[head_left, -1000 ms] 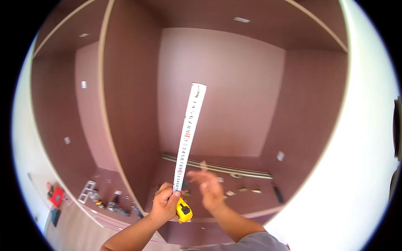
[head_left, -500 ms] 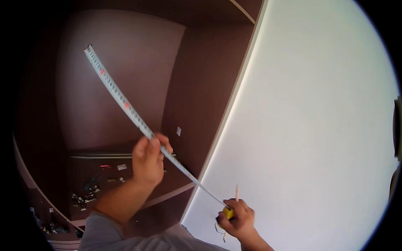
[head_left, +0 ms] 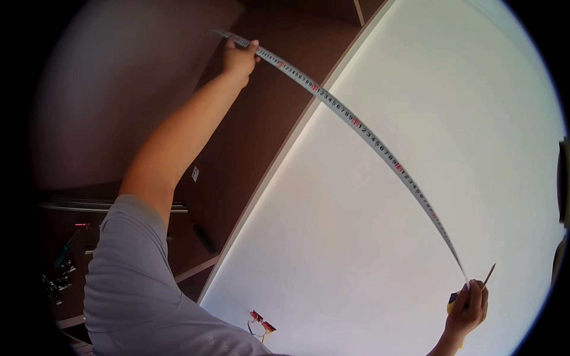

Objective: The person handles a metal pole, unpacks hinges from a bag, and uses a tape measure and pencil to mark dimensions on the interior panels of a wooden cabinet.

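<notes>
A steel tape measure blade (head_left: 356, 123) arches from the brown cabinet's interior across a large white panel (head_left: 344, 237). High up, my left hand (head_left: 239, 62) has its fingers closed around the blade, near its free end. At the lower right, my right hand (head_left: 467, 308) grips the yellow-and-black tape case (head_left: 453, 301), which the fingers partly cover. A pencil (head_left: 488, 276) sticks up out of that same hand. My left arm is stretched out far and up, while the right hand stays low over the white panel.
Inside the cabinet (head_left: 261, 89) lie metal rods (head_left: 107, 204), several metal hinges (head_left: 58, 283) and a screwdriver (head_left: 66, 249). A long dark item (head_left: 203, 237) stands by its side wall. Low on the white panel is a small reddish object with thin loops (head_left: 262, 322).
My left hand has moved up and slid closer to the blade's free end. The right hand has shifted right with the case, and more blade is pulled out. The view has turned.
</notes>
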Demonstrator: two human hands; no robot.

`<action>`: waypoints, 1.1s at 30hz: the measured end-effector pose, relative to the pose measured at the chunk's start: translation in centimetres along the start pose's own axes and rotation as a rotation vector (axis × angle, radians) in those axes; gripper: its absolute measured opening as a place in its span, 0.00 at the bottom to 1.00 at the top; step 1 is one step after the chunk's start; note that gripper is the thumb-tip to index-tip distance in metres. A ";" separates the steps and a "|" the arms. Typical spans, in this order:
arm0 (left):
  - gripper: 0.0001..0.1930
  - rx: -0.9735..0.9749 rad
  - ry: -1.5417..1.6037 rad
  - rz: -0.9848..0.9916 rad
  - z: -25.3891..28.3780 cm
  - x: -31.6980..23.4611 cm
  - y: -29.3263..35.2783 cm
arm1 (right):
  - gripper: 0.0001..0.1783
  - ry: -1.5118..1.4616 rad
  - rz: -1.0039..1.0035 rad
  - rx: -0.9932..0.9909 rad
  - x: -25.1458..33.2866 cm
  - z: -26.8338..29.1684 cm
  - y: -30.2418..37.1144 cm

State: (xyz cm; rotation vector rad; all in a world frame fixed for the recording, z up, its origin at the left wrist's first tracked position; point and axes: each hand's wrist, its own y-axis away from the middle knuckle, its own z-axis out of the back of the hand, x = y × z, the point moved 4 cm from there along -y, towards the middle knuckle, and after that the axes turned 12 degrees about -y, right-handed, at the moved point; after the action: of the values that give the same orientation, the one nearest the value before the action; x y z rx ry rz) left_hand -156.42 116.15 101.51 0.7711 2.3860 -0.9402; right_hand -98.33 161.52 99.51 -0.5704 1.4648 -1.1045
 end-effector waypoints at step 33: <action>0.39 0.329 -0.670 -1.026 12.4 1.1 15.4 | 0.01 0.226 0.024 0.038 34.6 -2.4 -3.2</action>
State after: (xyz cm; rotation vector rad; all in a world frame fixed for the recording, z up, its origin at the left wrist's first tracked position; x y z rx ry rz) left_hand -144.77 116.94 85.59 -0.7116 1.9290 -1.6515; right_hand -109.11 131.66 85.16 -0.4099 1.6366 -1.2058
